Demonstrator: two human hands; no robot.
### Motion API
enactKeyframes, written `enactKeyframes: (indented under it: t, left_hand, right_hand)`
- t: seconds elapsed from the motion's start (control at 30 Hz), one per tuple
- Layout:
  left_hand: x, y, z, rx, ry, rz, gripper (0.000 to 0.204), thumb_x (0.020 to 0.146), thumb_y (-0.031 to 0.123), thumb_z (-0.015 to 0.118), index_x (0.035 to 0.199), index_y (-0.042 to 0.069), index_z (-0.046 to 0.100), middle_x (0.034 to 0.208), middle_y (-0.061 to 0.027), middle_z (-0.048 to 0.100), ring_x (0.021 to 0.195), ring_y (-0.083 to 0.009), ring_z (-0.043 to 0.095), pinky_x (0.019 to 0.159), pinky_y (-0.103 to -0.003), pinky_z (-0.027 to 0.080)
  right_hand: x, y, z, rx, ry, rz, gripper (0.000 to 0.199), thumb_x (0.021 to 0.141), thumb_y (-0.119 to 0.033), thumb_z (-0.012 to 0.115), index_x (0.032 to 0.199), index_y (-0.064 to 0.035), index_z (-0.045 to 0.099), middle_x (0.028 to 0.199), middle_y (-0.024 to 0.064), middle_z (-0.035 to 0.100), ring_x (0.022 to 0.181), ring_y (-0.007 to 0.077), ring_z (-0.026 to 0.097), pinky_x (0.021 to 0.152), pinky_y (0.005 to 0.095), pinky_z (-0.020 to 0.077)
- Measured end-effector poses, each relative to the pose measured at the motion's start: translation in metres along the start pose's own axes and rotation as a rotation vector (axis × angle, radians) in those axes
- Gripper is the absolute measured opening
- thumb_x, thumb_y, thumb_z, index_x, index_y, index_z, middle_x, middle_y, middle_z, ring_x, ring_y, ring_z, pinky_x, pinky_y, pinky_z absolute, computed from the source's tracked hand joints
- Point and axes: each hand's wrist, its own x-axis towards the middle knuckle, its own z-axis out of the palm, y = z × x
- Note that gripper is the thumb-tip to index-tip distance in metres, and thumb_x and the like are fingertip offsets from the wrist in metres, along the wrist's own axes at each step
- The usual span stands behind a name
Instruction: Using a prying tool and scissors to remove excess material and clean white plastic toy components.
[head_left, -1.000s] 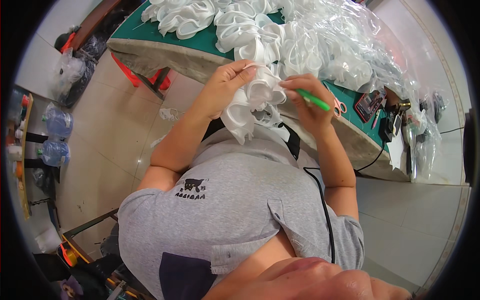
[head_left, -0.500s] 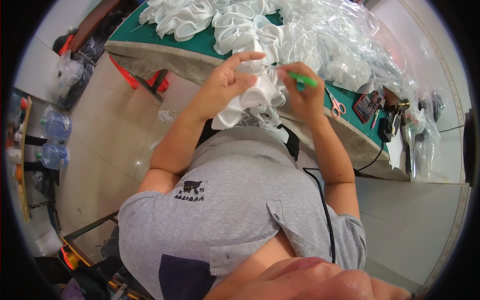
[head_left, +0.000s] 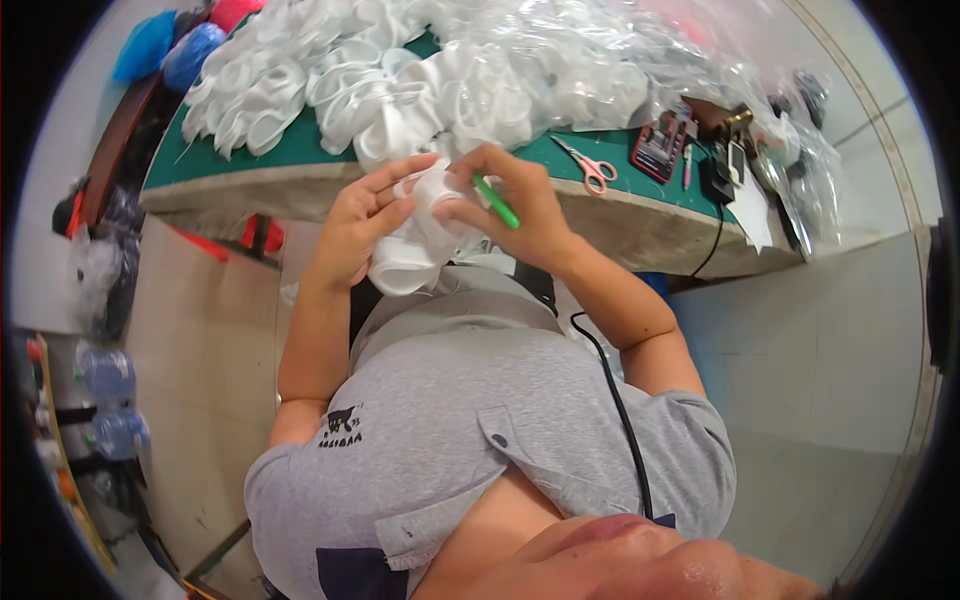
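While left hand [head_left: 367,222] pinches white fabric cups [head_left: 405,265] by the green-topped table [head_left: 220,175], right hand [head_left: 525,205] grips a green-handled tool [head_left: 498,204]; one slip might snag 'em.

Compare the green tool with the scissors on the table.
The green tool is held in the right hand; the scissors lie on the green tabletop. The green tool shows a straight green body; the scissors have pink looped handles and slim blades. Both slant from upper left to lower right in the picture.

Grey short-sleeved shirt [head_left: 430,385], black chest print [head_left: 342,427]
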Motion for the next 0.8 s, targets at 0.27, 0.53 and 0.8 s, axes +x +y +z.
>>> enactKeyframes:
  t: [0.27,0.53,0.8]
  left_hand:
    - [0.021,-0.007,-0.025,-0.107,0.272,0.077,0.041,0.095,0.013,0.050,0.133,-0.002,0.043,0.135,-0.0089,0.050,0.103,-0.0124,0.058,0.088,-0.025,0.047]
    - [0.014,0.006,-0.069,-0.165,0.313,0.161,0.040,0.096,0.014,0.048,0.133,0.001,0.040,0.138,-0.0078,0.047,0.099,-0.0106,0.058,0.082,-0.026,0.049]
    - [0.015,0.003,-0.096,-0.555,0.516,0.166,0.041,0.093,0.015,0.056,0.127,-0.004,0.043,0.125,-0.0119,0.055,0.112,-0.0183,0.055,0.096,-0.030,0.044]
  right_hand:
    - [-0.020,-0.003,-0.027,0.442,0.077,-0.414,0.029,0.069,0.007,0.074,0.083,-0.0061,0.051,0.086,0.0118,0.060,0.086,0.0250,0.058,0.077,0.0361,0.0460]
    - [-0.033,-0.044,-0.081,0.688,0.462,-0.453,0.033,0.080,-0.017,0.072,0.093,-0.0170,0.042,0.092,-0.0026,0.052,0.084,0.0184,0.047,0.085,0.0386,0.0361]
    - [-0.033,-0.069,-0.114,1.084,0.372,-0.818,0.018,0.078,-0.005,0.063,0.090,-0.0085,0.051,0.089,0.0020,0.052,0.086,0.0139,0.048,0.077,0.0294,0.0389]
